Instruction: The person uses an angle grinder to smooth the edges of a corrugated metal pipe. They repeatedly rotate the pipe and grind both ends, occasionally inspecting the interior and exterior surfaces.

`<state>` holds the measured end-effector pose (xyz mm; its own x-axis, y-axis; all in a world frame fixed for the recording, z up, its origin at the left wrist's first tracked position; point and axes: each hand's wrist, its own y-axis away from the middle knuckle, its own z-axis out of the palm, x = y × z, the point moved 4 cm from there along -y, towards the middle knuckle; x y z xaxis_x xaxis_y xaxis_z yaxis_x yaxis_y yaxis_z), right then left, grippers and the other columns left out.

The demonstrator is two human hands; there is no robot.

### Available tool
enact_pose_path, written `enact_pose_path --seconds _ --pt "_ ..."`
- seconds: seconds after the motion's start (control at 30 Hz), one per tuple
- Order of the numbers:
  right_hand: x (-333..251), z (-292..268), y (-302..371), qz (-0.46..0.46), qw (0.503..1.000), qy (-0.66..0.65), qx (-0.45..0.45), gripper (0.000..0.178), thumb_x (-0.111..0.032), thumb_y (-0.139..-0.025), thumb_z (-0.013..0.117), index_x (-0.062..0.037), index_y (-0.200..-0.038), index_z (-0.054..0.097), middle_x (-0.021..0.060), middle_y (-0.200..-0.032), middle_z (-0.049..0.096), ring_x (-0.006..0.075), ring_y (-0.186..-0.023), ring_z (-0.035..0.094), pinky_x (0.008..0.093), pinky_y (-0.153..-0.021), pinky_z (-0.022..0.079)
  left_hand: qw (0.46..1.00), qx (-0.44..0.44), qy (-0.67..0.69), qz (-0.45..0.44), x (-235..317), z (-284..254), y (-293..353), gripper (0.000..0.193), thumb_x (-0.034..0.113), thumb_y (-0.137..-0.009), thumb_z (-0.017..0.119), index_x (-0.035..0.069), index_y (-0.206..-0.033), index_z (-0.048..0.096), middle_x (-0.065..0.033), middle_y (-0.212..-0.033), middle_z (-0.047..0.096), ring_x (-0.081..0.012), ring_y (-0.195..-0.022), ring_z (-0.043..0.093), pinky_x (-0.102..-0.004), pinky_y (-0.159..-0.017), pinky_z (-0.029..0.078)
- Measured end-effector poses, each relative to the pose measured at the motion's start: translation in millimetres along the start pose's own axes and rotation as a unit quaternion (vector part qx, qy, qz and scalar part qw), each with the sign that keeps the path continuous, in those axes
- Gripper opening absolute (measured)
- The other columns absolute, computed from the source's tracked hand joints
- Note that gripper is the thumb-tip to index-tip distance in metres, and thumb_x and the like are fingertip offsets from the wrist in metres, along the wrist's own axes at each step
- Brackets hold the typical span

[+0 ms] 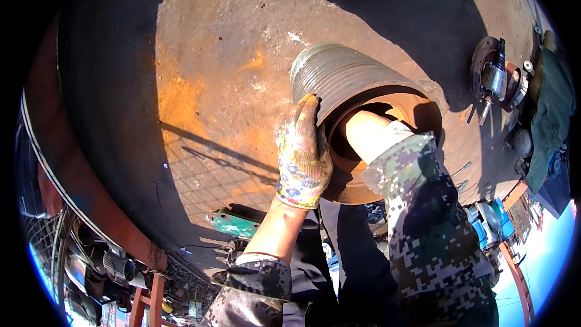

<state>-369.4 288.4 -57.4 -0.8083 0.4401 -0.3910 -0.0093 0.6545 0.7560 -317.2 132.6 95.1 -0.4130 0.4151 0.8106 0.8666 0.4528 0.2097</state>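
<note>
A heavy ribbed metal cylinder point(357, 69), grey-brown outside and rusty within, lies on the worn metal surface with its wide bore toward me. My left hand point(302, 157), in a stained, floral-patterned work glove, grips the near left edge of the cylinder, its fingers against the outer wall. Into the bore reaches my right hand point(364, 133); only the bare wrist shows, below a camouflage sleeve. The fingers are hidden inside, so whether they hold anything cannot be seen.
Around me spreads a rust-stained steel surface point(224, 42) crossed by dark shadows. At the right stands a flanged metal part with a shaft point(493, 79), beside a dark green cloth point(551, 109). A green object point(235, 223) lies near my left forearm. A curved reddish-brown edge point(78, 188) bounds the left.
</note>
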Motion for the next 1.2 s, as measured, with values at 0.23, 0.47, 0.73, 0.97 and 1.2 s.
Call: enact_pose_path --seconds 0.23,0.47,0.73,0.97,1.2 --pt "13.2 35.3 23.0 0.009 0.999 0.01 0.045 0.024 -0.012 -0.089 0.065 -0.0144 -0.066 0.071 0.0052 -0.062 0.065 0.0243 -0.068 0.069 0.0457 -0.063 0.051 0.999 -0.03 0.009 -0.009 15.2 6.5 -5.1 0.054 -0.007 -0.096 0.054 0.0 -0.15 0.047 -0.027 -0.143 0.056 -0.0455 -0.133 0.055 -0.0479 -0.112 0.045" --pt "39.8 0.4 39.2 0.082 0.997 0.011 0.005 0.017 -0.012 -0.093 0.064 -0.0132 -0.077 0.07 0.0049 -0.07 0.066 0.0212 -0.066 0.064 0.0406 -0.061 0.048 0.999 -0.029 0.045 -0.003 22.3 14.9 -5.6 0.052 -0.007 -0.098 0.056 -0.001 -0.149 0.048 -0.0275 -0.141 0.057 -0.0457 -0.132 0.055 -0.0481 -0.112 0.045" --pt "22.3 0.2 32.0 0.09 0.994 -0.052 0.018 0.01 -0.013 -0.098 0.063 -0.0118 -0.09 0.068 0.0044 -0.078 0.066 0.0178 -0.065 0.058 0.0349 -0.059 0.045 1.0 -0.016 0.017 0.005 12.1 6.2 -0.8 0.056 -0.01 -0.094 0.056 0.0 -0.148 0.049 -0.0264 -0.142 0.058 -0.0447 -0.132 0.056 -0.0485 -0.113 0.045" --pt "47.6 -3.2 28.3 0.155 0.987 -0.022 0.026 0.007 -0.014 -0.102 0.061 -0.0106 -0.102 0.067 0.0041 -0.086 0.066 0.0147 -0.064 0.053 0.0298 -0.057 0.041 1.0 -0.006 0.031 0.002 21.7 7.1 -5.3 0.053 -0.009 -0.094 0.058 0.0 -0.146 0.052 -0.0255 -0.141 0.06 -0.0451 -0.132 0.057 -0.0479 -0.112 0.046" --pt "-14.1 -27.4 87.2 0.127 0.183 -0.941 0.256 0.011 -0.015 -0.106 0.06 -0.0094 -0.113 0.066 0.0037 -0.093 0.067 0.0117 -0.062 0.048 0.0248 -0.055 0.038 1.0 0.013 0.001 -0.004 5.5 1.1 3.7 0.053 -0.009 -0.095 0.056 0.003 -0.147 0.051 -0.0244 -0.139 0.061 -0.0436 -0.126 0.059 -0.0479 -0.108 0.048"
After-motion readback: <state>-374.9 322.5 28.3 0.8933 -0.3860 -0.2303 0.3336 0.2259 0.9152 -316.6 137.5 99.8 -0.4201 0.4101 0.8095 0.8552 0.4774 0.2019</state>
